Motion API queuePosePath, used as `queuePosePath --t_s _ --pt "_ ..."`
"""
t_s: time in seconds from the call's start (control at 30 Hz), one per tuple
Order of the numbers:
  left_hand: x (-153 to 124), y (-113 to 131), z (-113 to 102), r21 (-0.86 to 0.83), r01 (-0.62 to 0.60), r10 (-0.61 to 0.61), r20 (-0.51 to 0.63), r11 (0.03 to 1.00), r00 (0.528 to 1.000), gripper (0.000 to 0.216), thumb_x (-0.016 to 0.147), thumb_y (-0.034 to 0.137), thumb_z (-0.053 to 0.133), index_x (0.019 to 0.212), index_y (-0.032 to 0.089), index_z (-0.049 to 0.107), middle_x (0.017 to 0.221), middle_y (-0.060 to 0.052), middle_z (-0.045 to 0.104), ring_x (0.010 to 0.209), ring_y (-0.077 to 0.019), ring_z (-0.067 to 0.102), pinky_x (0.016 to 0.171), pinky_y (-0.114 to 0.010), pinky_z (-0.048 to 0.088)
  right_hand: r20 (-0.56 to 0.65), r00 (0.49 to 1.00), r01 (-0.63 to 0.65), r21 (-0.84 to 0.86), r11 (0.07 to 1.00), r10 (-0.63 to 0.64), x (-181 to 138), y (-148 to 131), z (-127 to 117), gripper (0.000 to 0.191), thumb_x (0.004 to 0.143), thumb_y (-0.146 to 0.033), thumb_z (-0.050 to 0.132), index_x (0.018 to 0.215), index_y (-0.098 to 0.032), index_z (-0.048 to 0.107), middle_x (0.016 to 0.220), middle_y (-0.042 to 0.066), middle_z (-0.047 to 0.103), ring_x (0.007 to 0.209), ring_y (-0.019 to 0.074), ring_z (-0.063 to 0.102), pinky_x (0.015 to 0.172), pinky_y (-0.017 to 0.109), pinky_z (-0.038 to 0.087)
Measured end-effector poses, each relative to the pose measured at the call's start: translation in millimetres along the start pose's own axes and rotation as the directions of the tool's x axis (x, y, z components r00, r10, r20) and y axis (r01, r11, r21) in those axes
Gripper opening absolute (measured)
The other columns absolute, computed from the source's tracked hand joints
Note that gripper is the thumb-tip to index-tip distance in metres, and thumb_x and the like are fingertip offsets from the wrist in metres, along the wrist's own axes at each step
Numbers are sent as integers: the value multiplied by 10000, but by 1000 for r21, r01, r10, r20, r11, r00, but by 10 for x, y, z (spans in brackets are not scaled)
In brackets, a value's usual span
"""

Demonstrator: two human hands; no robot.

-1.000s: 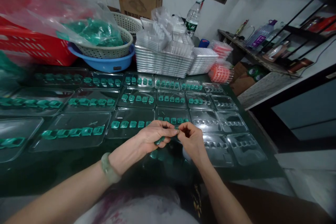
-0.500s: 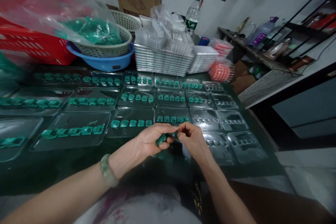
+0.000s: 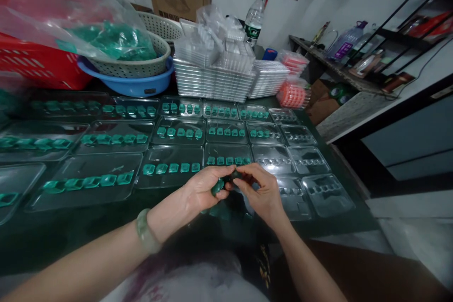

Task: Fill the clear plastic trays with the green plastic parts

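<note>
My left hand is closed around small green translucent pieces, mostly hidden by its fingers. Fingertips of my right hand meet those of the left and pinch a small dark green piece between them. Just beyond the hands lies a clear plastic tray with a row of green pieces in its slots. To the left, another clear tray carries a similar row. On the right, a clear tray shows bare slots. One tray in the middle row is partly filled.
Stacked clear trays stand at the back. Left of them, a grey colander holding bagged green pieces sits in a blue basin, beside a red basket. A water bottle and orange bundles stand behind. A shelf is at right.
The fingers of my right hand have moved in closer to the left hand, and a dark green piece now shows between them. The view has shifted slightly to the right.
</note>
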State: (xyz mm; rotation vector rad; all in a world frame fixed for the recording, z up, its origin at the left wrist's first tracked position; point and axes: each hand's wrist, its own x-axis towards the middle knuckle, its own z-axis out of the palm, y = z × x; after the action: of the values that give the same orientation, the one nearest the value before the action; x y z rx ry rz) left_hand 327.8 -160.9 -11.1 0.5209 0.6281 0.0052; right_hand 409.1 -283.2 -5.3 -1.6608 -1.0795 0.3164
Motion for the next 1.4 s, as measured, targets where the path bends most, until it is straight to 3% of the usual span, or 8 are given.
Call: queuePosePath --t_s 0.17,0.37,0.47,0.63,0.9,1.13,1.3,1.4 --pt "27 14 -17 100 45 -45 -7 994 999 161 644 204 626 774 112 599 743 -49 554 506 -65 472 320 -151 249 -53 997 -59 -36 998 57 113 216 -184 172 702 -277 581 861 -220 617 736 15 589 622 129 528 573 262 422" --pt "-24 104 -149 107 -1 -1 19 994 1000 164 643 229 629 757 120 582 805 -53 544 508 -52 451 317 -146 236 -340 941 -156 -416 896 6 895 1042 -948 314 692 -351 548 895 -126 627 653 62 624 584 162 552 543 281 418" --pt "-47 144 -236 107 -25 26 -2 994 1000 171 643 225 629 769 119 584 817 -49 528 511 -49 439 318 -147 235 -322 947 -155 -470 869 -5 1251 1367 -1185 279 669 -314 564 805 -88 654 607 83 628 570 174 557 549 288 409" --pt "-50 191 -330 107 -56 55 8 993 998 170 651 226 622 778 120 584 830 -40 507 525 -49 436 328 -146 245 -208 978 -108 -560 822 -13 1455 1607 -1221 191 644 -247 584 738 -107 673 582 65 633 559 167 557 566 282 396" --pt "-10 186 -350 121 -50 50 4 991 999 171 645 204 620 787 117 582 826 -38 500 527 -46 438 328 -141 235 17 1000 1 -713 701 17 1490 1742 -1314 212 659 -188 561 821 -111 676 638 53 636 588 146 546 598 253 384" --pt "8 180 -349 148 -54 53 12 988 999 169 655 215 613 783 107 591 836 -42 497 539 -55 438 337 -150 230 179 978 96 -840 534 105 1540 1637 -1272 206 713 -192 506 848 -145 654 815 67 615 750 163 534 693 249 372" --pt "8 155 -327 151 -50 47 28 987 999 176 661 228 610 788 106 595 850 -46 498 538 -58 434 349 -158 244 228 956 138 -905 402 185 1502 1430 -1189 205 751 -181 449 827 -129 632 840 92 587 795 169 530 710 239 367" --pt "-17 145 -342 148 -56 51 35 987 998 170 662 227 610 784 109 594 851 -43 497 538 -57 433 350 -156 242 197 960 127 -940 317 200 1443 1275 -1160 267 768 -178 424 990 -144 570 889 96 573 824 176 535 708 242 372"
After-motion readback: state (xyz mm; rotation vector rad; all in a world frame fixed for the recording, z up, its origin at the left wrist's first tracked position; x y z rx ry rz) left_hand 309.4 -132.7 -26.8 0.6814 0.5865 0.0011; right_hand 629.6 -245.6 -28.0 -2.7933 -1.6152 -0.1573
